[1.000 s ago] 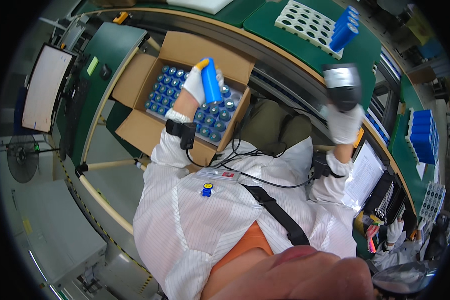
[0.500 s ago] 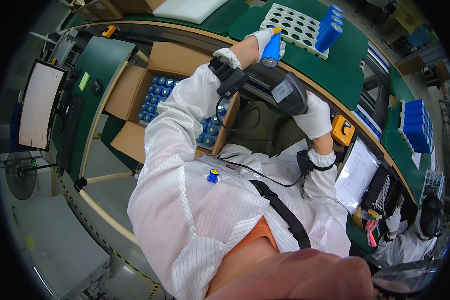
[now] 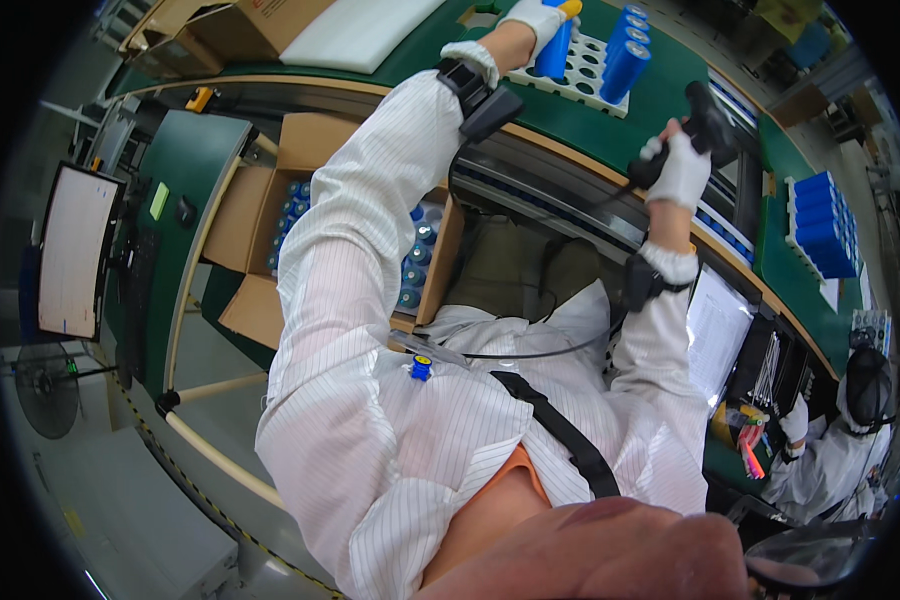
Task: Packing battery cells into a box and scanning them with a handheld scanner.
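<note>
At the top of the view my left hand [image 3: 535,22], in a white glove with a yellow fingertip, is closed round a blue cylindrical battery cell [image 3: 552,55]. It holds the cell over a white tray with round holes [image 3: 586,72]. A row of several blue cells [image 3: 625,72] stands at the tray's right end. My right hand [image 3: 682,172], gloved in white with bare fingertips, grips a black handheld barcode scanner [image 3: 712,125] over the bench edge, to the right of the tray. The cell's lower end appears at the tray; whether it sits in a hole I cannot tell.
An open cardboard box [image 3: 435,265] of blue cells stands left of my legs. A second tray of blue cells [image 3: 822,228] is on the green bench at right. Paper sheets [image 3: 718,335] lie nearer. A co-worker [image 3: 840,450] sits at far right; a monitor [image 3: 70,255] stands left.
My left hand has carried the cell forward from the bench edge to the tray. My right hand has swung the scanner away to the right and forward, turning it.
</note>
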Demonstrator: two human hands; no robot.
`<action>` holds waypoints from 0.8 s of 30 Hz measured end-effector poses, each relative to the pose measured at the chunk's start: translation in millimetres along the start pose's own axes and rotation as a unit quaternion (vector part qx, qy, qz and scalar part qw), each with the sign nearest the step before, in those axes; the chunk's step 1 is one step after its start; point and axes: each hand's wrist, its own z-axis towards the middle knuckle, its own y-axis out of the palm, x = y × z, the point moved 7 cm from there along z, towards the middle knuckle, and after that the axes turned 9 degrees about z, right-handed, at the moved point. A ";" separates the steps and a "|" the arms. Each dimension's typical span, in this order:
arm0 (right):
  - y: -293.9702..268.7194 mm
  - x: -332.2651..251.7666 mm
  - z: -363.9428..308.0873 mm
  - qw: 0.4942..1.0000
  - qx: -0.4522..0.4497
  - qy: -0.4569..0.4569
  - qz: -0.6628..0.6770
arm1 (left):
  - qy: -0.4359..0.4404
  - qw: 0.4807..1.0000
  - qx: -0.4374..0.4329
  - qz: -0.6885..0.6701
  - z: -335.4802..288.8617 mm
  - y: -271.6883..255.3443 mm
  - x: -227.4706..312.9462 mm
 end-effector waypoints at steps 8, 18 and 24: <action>-59.1 40.5 127.8 0.978 0.119 0.112 -0.129 | 0.209 0.955 0.064 0.199 49.7 42.2 38.6; -56.8 64.5 141.1 0.984 0.021 0.093 -0.150 | 0.167 0.933 0.037 0.318 84.5 61.0 8.9; -58.9 62.1 144.7 0.982 0.007 0.109 -0.153 | 0.152 0.897 0.020 0.415 89.9 75.5 20.5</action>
